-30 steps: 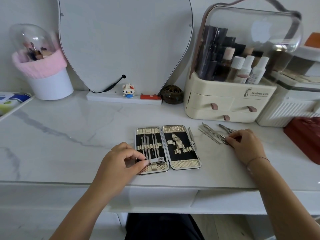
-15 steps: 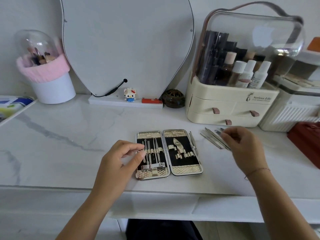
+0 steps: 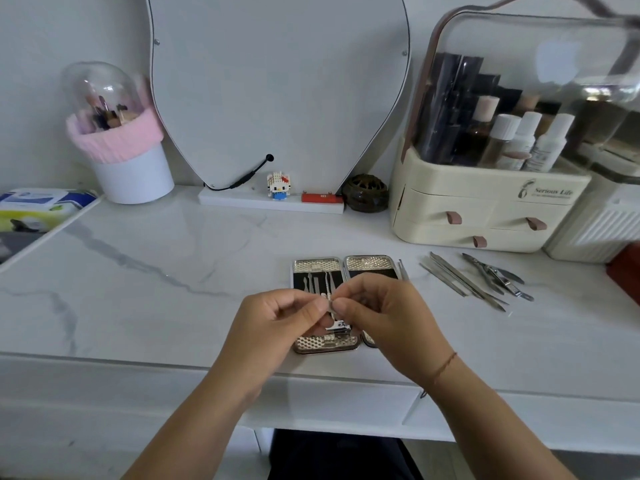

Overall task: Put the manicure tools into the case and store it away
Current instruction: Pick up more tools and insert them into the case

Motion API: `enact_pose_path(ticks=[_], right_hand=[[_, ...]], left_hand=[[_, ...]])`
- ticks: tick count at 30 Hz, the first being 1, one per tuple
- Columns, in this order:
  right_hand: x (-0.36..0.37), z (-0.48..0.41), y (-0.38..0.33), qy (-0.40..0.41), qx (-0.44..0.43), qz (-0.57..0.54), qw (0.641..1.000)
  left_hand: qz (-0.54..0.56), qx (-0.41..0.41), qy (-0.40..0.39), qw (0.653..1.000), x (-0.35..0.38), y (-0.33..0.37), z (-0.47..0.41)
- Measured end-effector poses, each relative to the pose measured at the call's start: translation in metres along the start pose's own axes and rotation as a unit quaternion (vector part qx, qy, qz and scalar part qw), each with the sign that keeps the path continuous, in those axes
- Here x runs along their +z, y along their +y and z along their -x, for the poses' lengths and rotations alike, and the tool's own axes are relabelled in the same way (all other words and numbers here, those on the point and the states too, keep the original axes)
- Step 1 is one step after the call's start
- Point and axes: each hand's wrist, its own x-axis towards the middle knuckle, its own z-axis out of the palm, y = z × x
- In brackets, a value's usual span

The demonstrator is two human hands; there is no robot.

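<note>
An open manicure case (image 3: 317, 265) with gold trim and black lining lies flat on the white marble table (image 3: 173, 271). Several thin tools sit in its left half. Both hands meet just above the case. My left hand (image 3: 277, 327) and my right hand (image 3: 384, 313) together pinch a small metal tool (image 3: 331, 304) between their fingertips. A nail clipper (image 3: 341, 329) rests in the case below the hands. Several loose tools, files and nippers (image 3: 485, 278), lie on the table to the right of the case.
A cream cosmetics organiser with drawers (image 3: 485, 216) stands at the back right, a white ribbed box (image 3: 595, 233) and a red box (image 3: 627, 271) beside it. A mirror (image 3: 277, 81), a small figurine (image 3: 278, 186), a dark round jar (image 3: 365, 192) and a pink-trimmed brush holder (image 3: 128, 157) line the back.
My right hand has left the loose tools and come left over the case. My left hand has lifted, and both now pinch a small tool together.
</note>
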Motion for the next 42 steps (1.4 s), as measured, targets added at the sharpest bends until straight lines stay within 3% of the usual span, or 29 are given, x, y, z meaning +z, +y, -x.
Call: enact_pose_path(ticks=[8,16,19,22,26,30,34,38,42], right_hand=[[0.004,-0.001,0.002,-0.012,-0.032,0.070,0.997],[0.010,-0.001,0.009,0.051,0.000,-0.130,0.990],[0.005,-0.004,0.013,0.091,0.024,-0.172,0.981],[0.004,-0.003,0.013,0.089,-0.002,-0.154,0.984],[0.005,-0.001,0.012,0.086,-0.003,-0.226,0.970],[0.010,-0.001,0.015,0.116,-0.001,-0.230,0.966],[0.009,0.004,0.011,0.062,-0.040,-0.225,0.972],[0.000,0.002,0.001,0.033,-0.059,-0.178,0.982],[0.000,0.003,0.003,0.072,-0.055,-0.191,0.977]], left_hand=[[-0.046,0.003,0.013,0.999,-0.001,0.001,0.004],[-0.102,0.023,0.031,0.994,0.001,0.003,0.005],[-0.071,0.007,0.063,0.995,-0.001,0.003,0.005],[-0.044,-0.006,0.091,0.995,-0.001,0.003,0.004],[-0.020,-0.017,0.091,0.996,0.000,0.006,0.003],[-0.015,-0.023,0.116,0.993,0.002,0.005,0.004],[-0.011,-0.018,0.150,0.988,0.002,0.006,0.002],[-0.025,-0.031,0.123,0.992,0.001,0.009,0.001],[0.022,-0.050,0.097,0.994,0.004,0.012,0.001]])
